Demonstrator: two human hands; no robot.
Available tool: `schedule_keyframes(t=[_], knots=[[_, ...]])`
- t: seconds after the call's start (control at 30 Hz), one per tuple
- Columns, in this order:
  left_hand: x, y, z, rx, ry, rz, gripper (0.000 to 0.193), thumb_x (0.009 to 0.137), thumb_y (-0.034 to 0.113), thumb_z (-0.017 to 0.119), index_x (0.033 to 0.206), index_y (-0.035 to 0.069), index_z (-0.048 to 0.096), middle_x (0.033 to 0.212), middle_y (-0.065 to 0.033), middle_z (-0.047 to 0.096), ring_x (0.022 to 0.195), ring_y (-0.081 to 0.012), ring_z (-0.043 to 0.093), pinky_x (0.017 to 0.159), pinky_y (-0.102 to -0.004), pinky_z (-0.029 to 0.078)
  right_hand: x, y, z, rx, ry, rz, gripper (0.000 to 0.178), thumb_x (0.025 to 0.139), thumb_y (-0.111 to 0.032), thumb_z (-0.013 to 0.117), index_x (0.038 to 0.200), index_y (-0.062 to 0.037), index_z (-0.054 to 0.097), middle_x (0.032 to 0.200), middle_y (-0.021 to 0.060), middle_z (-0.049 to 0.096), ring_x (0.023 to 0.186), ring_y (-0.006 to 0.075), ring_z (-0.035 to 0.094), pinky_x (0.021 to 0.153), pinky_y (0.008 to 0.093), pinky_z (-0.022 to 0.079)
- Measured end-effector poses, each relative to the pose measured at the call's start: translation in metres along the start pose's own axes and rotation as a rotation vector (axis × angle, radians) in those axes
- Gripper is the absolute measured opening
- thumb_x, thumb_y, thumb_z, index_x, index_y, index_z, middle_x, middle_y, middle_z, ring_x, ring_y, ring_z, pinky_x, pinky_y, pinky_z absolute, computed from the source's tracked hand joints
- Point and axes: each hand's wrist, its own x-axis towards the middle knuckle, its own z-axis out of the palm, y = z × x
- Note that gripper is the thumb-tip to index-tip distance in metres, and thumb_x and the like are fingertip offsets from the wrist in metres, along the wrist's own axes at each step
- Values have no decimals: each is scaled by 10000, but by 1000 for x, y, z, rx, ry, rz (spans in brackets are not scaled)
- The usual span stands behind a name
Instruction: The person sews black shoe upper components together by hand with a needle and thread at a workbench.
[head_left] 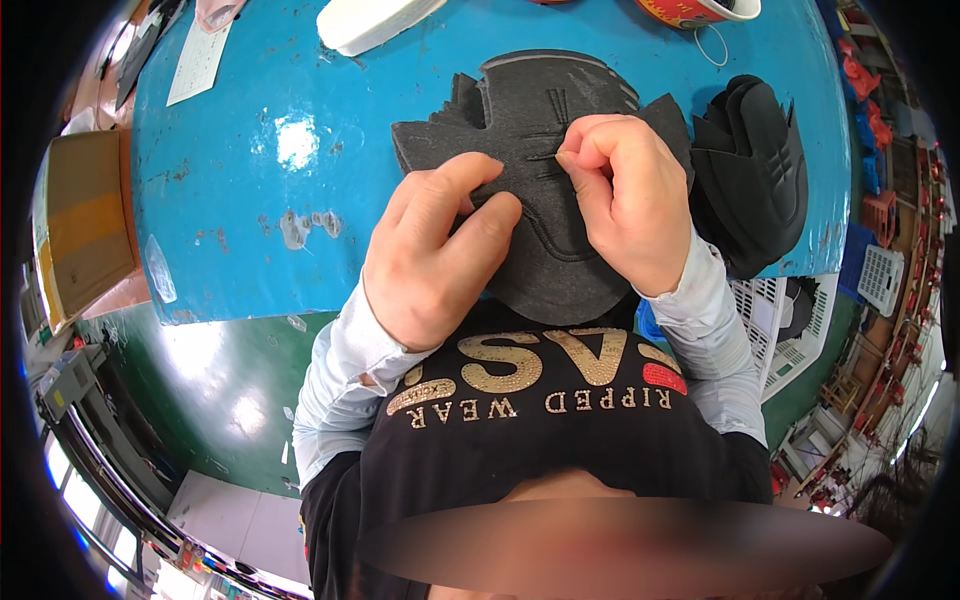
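A black, matte, soft-looking piece [560, 285] with pointed side flaps and moulded or stitched lines lies in front of me at the table's near edge. It seems to lie on others like it, as layered edges show at its far side. My left hand [430, 250] is curled over its left part, thumb and index finger bent against the surface with a small gap between their tips. Over the middle lines, my right hand [635, 200] is closed in a pinch, thumb against index finger. Whatever is between those fingertips is too small to make out.
Right of my hand sits a stack of similar black pieces [755, 180] on the blue table [250, 200]. Along the far side are a white block-like object [375, 22], a red patterned bowl [690, 12] and a paper slip [198, 62]. A cardboard box [88, 225] stands left, white crates [770, 325] right.
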Motion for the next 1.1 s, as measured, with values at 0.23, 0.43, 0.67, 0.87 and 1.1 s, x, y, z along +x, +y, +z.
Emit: schedule_keyframes(t=[0.23,0.43,0.67,0.87,1.1], knots=[[15,-3,3,60,-100,250,356,651,-66,693,999,-28,627,1108,-164,668,801,-282,624,692,-352,527,0,0,2,-99,-5,-31,246,753,60,695,925,-55,561,819,72,613,746,301,615,656,390,488],[14,-7,6,59,-122,219,351,661,-69,675,1004,-27,614,1100,-173,671,797,-285,612,687,-356,523,2,-5,-10,-155,48,13,275,696,73,696,930,-70,677,901,60,618,777,265,591,662,359,486],[8,-9,13,164,-87,205,302,699,58,650,994,6,609,1115,-129,658,834,-249,601,743,-339,529,-2,0,-9,-301,-26,-147,304,624,96,689,873,-75,714,910,32,601,769,230,559,653,331,461],[5,-14,14,66,21,253,314,681,-61,698,980,-9,617,1066,-148,675,789,-269,622,683,-344,530,-9,-6,-23,-89,143,-23,383,676,141,659,980,-78,739,966,58,623,754,200,546,657,307,462],[4,10,15,86,38,304,338,686,-97,743,992,-17,624,1050,-177,688,785,-299,651,687,-355,542,-28,-31,-26,348,-6,169,215,760,44,749,933,-36,650,870,92,675,733,229,652,656,314,516]])
